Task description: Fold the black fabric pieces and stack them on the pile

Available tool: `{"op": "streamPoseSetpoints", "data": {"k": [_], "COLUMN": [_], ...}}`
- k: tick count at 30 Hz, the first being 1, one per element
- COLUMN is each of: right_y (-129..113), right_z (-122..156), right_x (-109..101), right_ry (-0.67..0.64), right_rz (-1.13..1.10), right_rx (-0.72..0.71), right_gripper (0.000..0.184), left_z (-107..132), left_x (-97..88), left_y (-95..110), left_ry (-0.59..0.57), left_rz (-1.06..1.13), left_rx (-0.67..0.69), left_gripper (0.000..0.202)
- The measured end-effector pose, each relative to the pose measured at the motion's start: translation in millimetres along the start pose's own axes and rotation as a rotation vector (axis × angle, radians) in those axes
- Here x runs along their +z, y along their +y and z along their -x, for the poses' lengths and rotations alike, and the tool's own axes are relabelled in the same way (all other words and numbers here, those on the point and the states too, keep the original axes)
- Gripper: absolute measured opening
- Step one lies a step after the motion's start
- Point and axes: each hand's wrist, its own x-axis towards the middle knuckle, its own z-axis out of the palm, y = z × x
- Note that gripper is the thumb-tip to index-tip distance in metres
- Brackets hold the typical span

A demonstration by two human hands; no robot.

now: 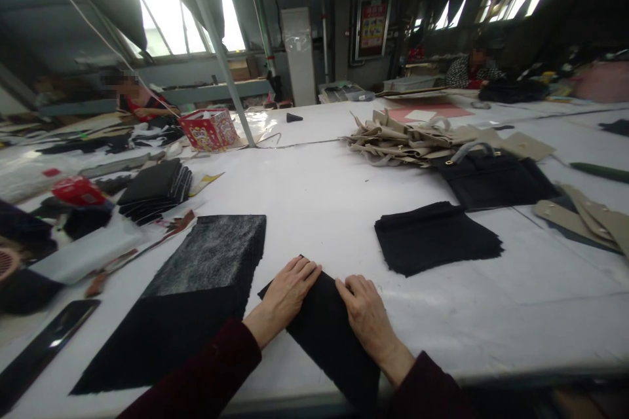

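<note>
A black fabric piece (328, 327) lies slantwise in front of me, and its lower end reaches the table's front edge. My left hand (289, 291) is at its far left corner, fingers together and curled over the folded edge. At the right edge, my right hand (367, 314) grips the same cloth with bent fingers; its fingertips are partly hidden. Left of my hands is a thick stack of black fabric pieces (181, 314), with a greyish fuzzy patch on its upper part. To the right lies a separate black fabric pile (435, 239) with uneven edges.
Beige bag parts (407, 141) are heaped behind a black bag (496, 180). A phone (46, 347), folded dark cloth (156, 186) and a red box (209, 129) are on the left. A pole (219, 46) rises from the white table (304, 190). Two people sit farther back.
</note>
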Motion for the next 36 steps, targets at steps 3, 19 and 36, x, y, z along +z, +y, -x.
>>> {"op": "streamPoseSetpoints", "data": {"k": [3, 19, 36], "right_y": [0.9, 12.0, 22.4], "right_z": [3.6, 25.9, 45.7], "right_x": [-6.0, -19.9, -37.2], "right_ry": [0.003, -0.003, -0.057], "right_rz": [-0.001, 0.012, 0.054], "right_rx": [-0.004, 0.006, -0.001], "right_gripper": [0.028, 0.03, 0.03], "left_z": [-0.9, -10.3, -16.4], "left_x": [-0.9, -8.2, -7.7], "left_y": [2.8, 22.3, 42.0], "left_ry": [-0.007, -0.054, -0.079], "left_rz": [0.009, -0.02, -0.089], "left_rx": [0.009, 0.106, 0.186], "left_gripper": [0.061, 0.065, 0.073]}}
